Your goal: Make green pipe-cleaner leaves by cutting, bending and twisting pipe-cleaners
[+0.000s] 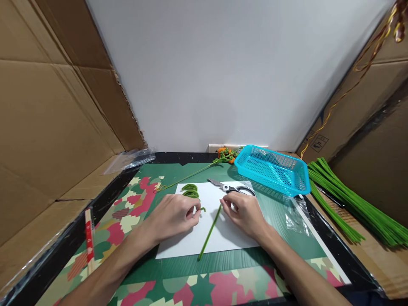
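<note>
Over a white sheet of paper [231, 236], my right hand [245, 212] pinches the upper end of a straight green pipe cleaner [208, 238], which slants down toward the paper's near edge. My left hand [178, 214] is closed in a pinch, and a short bent piece of green pipe cleaner [203, 209] pokes out at its fingertips. Just beyond it lie several curved green pipe cleaner loops [190, 190], partly hidden by the hand. Scissors [228, 187] with dark handles rest on the paper's far side, behind my right hand.
A blue perforated basket [272, 170] stands at the back right. Beside it lies an orange flower with a long green stem [197, 172]. A bundle of green pipe cleaners [353, 204] is at the far right. Red-wrapped chopsticks [89, 238] lie left. Cardboard walls [47, 106] flank the table.
</note>
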{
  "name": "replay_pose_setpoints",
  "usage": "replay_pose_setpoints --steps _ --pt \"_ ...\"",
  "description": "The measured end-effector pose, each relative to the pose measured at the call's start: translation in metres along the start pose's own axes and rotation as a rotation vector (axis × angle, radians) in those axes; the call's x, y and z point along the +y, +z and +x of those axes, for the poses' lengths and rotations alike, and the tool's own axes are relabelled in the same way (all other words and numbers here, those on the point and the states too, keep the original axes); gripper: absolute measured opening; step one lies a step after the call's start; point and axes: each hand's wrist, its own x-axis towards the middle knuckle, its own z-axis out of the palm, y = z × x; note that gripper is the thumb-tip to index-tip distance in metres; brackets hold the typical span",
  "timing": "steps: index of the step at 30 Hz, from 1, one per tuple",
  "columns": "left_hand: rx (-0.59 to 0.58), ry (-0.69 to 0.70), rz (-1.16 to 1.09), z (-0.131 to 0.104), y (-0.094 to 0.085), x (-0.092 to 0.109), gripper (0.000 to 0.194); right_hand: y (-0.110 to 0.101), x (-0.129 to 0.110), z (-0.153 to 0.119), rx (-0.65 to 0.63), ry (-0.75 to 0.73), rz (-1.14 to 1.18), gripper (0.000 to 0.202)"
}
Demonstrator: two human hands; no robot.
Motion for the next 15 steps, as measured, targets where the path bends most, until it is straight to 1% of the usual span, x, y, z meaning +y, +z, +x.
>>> replay_pose_setpoints --steps 3,6,9,12,15 --pt "-0.083 0.022 0.030 0.000 -0.009 -0.007 0.015 -0.001 0.004 0.000 0.058 -0.004 -0.036 0.025" --pt "-0.157 -0.010 0.041 0.000 -0.017 -0.009 0.018 -0.001 0.007 0.001 0.079 0.006 -0.061 0.027" --pt "-0.240 -0.041 0.042 0.002 -0.023 -0.007 0.017 0.000 0.009 0.001 0.081 0.010 -0.076 0.026" --pt "-0.275 -0.046 0.050 0.004 -0.024 -0.004 0.015 0.000 0.009 0.002 0.077 0.006 -0.089 0.026" --pt "-0.272 -0.030 0.065 0.005 -0.023 -0.006 0.017 -0.003 0.008 0.006 0.070 0.013 -0.132 0.024"
